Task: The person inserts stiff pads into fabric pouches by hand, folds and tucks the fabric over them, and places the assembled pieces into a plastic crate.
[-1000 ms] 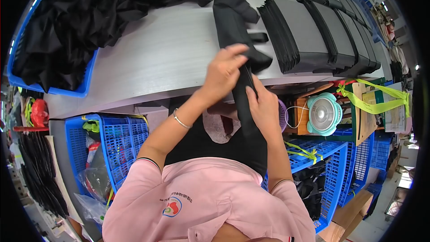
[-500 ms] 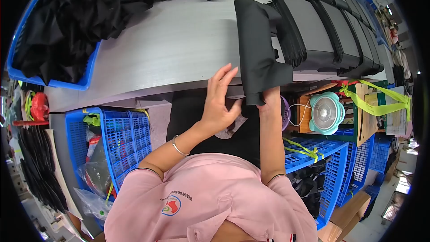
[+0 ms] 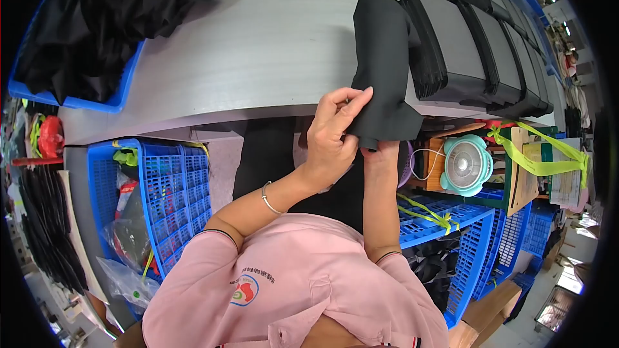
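Observation:
A black fabric piece (image 3: 380, 51) lies over the front edge of the grey table, its near end hanging a little past it. My left hand (image 3: 334, 130) touches the left side of its near end, fingers bent and thumb close to the fabric. Under the lower end is my right hand (image 3: 382, 154), its fingers mostly hidden inside or behind the cloth, which drapes over it. Just right of the fabric stand stacks of folded black and grey pieces (image 3: 445, 45).
A blue bin heaped with black cloth (image 3: 103, 32) sits at the table's (image 3: 245, 51) left. Below are blue baskets (image 3: 171, 200) on the left and more blue baskets (image 3: 474, 264) on the right. A small turquoise fan (image 3: 467, 164) stands right of my right hand.
The black fabric, folded with a strap showing a second ago, now shows a smooth face and lies farther right. My right hand went under its near end; my left hand moved off, then back against it.

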A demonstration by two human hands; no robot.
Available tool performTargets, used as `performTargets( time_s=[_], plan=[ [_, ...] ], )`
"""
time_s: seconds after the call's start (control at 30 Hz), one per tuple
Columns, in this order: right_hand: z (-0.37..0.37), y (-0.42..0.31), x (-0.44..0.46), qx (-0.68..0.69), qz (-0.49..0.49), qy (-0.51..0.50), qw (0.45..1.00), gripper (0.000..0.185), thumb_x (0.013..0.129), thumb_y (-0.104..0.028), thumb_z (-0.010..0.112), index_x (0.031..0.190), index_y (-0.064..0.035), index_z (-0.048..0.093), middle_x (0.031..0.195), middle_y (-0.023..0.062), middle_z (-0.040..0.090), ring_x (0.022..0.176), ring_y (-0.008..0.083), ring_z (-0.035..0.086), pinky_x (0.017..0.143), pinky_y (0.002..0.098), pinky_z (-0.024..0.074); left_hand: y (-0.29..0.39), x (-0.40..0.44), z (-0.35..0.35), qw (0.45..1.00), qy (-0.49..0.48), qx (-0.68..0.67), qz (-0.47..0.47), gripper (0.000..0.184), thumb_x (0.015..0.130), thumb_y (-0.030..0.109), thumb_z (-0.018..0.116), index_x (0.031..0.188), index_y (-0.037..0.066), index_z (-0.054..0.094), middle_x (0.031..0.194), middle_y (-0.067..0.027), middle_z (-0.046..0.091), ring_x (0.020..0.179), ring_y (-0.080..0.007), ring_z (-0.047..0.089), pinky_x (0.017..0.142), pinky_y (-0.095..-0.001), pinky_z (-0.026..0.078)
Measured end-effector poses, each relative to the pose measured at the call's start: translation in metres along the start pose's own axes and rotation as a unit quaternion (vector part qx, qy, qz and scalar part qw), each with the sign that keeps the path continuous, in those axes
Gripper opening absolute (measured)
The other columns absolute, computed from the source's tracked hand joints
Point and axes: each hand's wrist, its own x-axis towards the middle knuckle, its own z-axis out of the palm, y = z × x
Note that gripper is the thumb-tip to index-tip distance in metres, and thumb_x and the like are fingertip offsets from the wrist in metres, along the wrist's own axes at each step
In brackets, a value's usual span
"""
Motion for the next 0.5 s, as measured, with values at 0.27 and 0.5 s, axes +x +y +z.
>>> performTargets(
  time_s=[0.27, 0.5],
  plan=[
    [-0.0105, 0.0006, 0.0012, 0.017, 0.021, -0.006, 1.000, 0.033, 0.094, -0.030, 0.062, 0.111, -0.0024, 0.062, 0.102, 0.0109, 0.067, 0.088, 0.0218, 0.068, 0.073, 0.0338, 0.0606, 0.0019, 0.0001, -0.0024, 1.000, 0.000, -0.002, 0.020, 0.070, 0.062, -0.023, 0.048, 0.121, 0.006, 0.069, 0.116, -0.0081, 0.059, 0.089, -0.0154, 0.059, 0.074, -0.0259, 0.051],
    [-0.0028, 0.0063, 0.0014, 0.006, 0.017, -0.014, 1.000, 0.030, 0.092, -0.030, 0.064, 0.106, -0.0032, 0.064, 0.097, 0.0094, 0.068, 0.082, 0.0203, 0.069, 0.066, 0.0309, 0.0598, 0.0051, -0.0017, -0.0012, 1.000, 0.012, -0.023, 0.010, 0.065, 0.064, -0.023, 0.052, 0.120, 0.005, 0.070, 0.116, -0.0080, 0.059, 0.092, -0.0154, 0.061, 0.074, -0.0262, 0.052]
  ],
)
